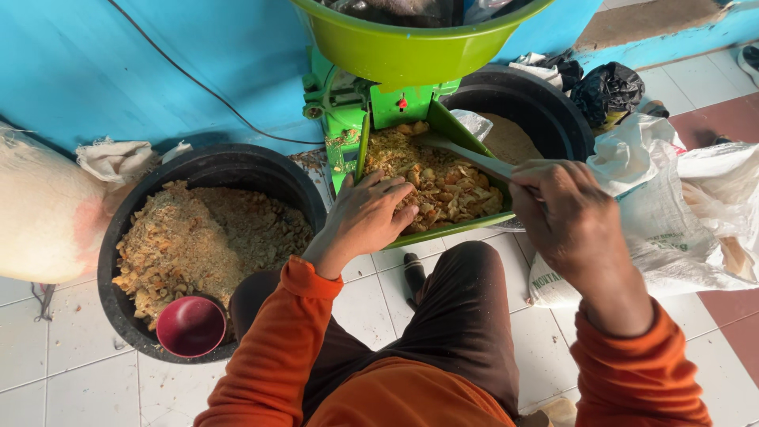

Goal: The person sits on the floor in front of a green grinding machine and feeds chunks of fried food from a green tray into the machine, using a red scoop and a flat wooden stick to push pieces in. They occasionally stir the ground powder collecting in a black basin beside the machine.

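Fingers, left hand (pixel 365 215): spread and lying flat on the heap of crumbly brown chips (pixel 443 186), pressing into it.
Fingers, right hand (pixel 563 212): curled tight round the handle of a grey scoop (pixel 466 154), whose blade lies on the chips.
Chips: piled in the sloping green tray (pixel 462 229) of a green machine (pixel 356 107), under a lime-green basin (pixel 411 47).
Left tub: a black tub (pixel 273 175) on the floor holds finer brown crumbs, with a maroon cup (pixel 190 326) resting at its near edge.
Right tub: a second black tub (pixel 545 103) behind the tray holds fine brown powder.
Floor: white tiles, with reddish ones at the right.
Wall: painted blue, a black cable (pixel 190 79) running across it.
Surroundings: a full white sack (pixel 39 213) at the left, a crumpled white bag (pixel 672 213) and a black bag (pixel 609 91) at the right.
Person: orange sleeves, dark trousers.
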Demonstrator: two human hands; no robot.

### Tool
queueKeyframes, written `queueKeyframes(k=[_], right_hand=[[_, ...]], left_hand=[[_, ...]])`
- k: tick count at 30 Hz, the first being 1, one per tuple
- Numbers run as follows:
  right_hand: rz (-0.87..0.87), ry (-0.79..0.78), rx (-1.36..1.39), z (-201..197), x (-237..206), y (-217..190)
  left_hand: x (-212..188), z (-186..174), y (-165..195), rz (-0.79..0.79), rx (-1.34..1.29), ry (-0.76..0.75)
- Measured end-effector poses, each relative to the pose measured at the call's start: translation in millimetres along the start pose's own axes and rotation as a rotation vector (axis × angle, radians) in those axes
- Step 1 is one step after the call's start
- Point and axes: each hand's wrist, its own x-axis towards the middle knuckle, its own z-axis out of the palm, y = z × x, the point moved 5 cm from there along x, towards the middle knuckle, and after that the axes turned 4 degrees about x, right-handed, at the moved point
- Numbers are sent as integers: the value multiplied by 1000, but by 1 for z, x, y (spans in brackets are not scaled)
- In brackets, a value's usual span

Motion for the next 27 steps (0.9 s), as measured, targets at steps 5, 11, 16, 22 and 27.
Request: queueKeyframes(k=[5,11,16,22,27], right_hand=[[4,12,-35,7,-4,-2],[-1,19,-29,19,-16,5],[-25,-8,-23,42,-30,14],[37,9,16,85,-39,33],[103,-10,26,105,-33,49]], left_hand=[[0,-1,0,-9,-7,-8],[0,-3,1,4,-4,6],[1,-3,2,15,8,26],[0,-6,3,9,-8,38],[-1,-10,4,21,-10,56]])
